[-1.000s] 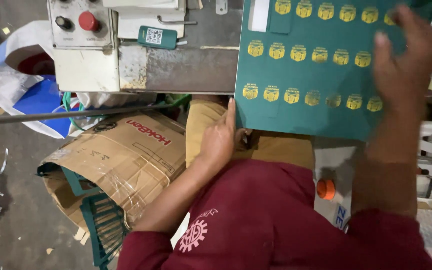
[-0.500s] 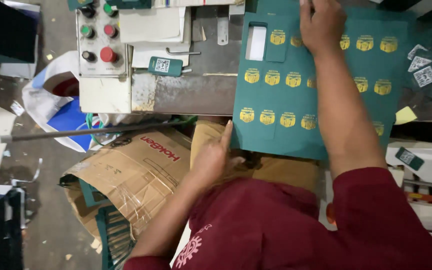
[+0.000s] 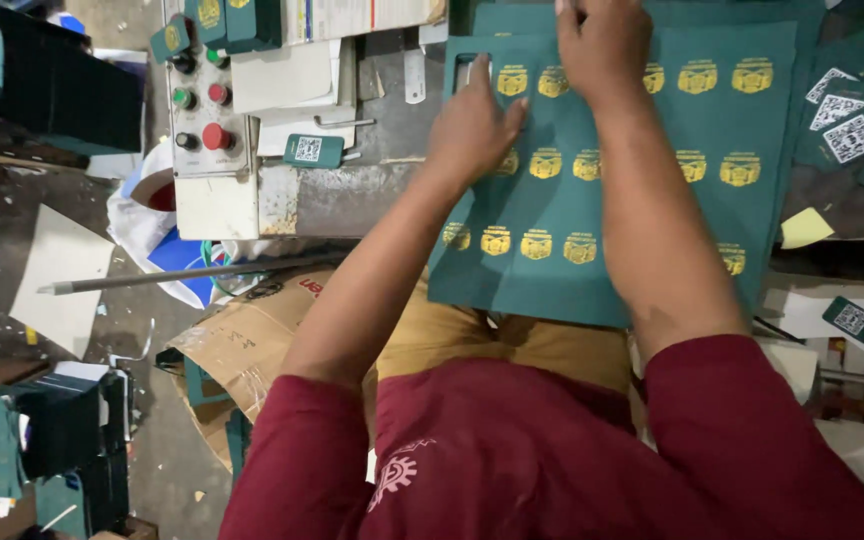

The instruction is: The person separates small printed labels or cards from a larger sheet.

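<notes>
A large dark green printed sheet (image 3: 642,210) with rows of gold emblems lies on the machine table, its near edge hanging over my lap. My left hand (image 3: 472,125) presses flat on its left part, beside a small rectangular cut-out (image 3: 466,72). At the sheet's top edge, between the emblems, my right hand (image 3: 602,42) pushes down with bent fingers. Neither hand grips anything; both rest on the sheet.
A control box (image 3: 207,110) with red and green buttons stands at the left. Small green tags (image 3: 314,150) with square code prints lie on the table and at the right (image 3: 852,135). A metal rod (image 3: 182,275), a cardboard box (image 3: 252,340) and stacked green cards (image 3: 42,440) are on the floor side.
My left hand rose from my lap onto the sheet's left part. My right hand stayed at the sheet's top edge as the sheet slid further onto the table.
</notes>
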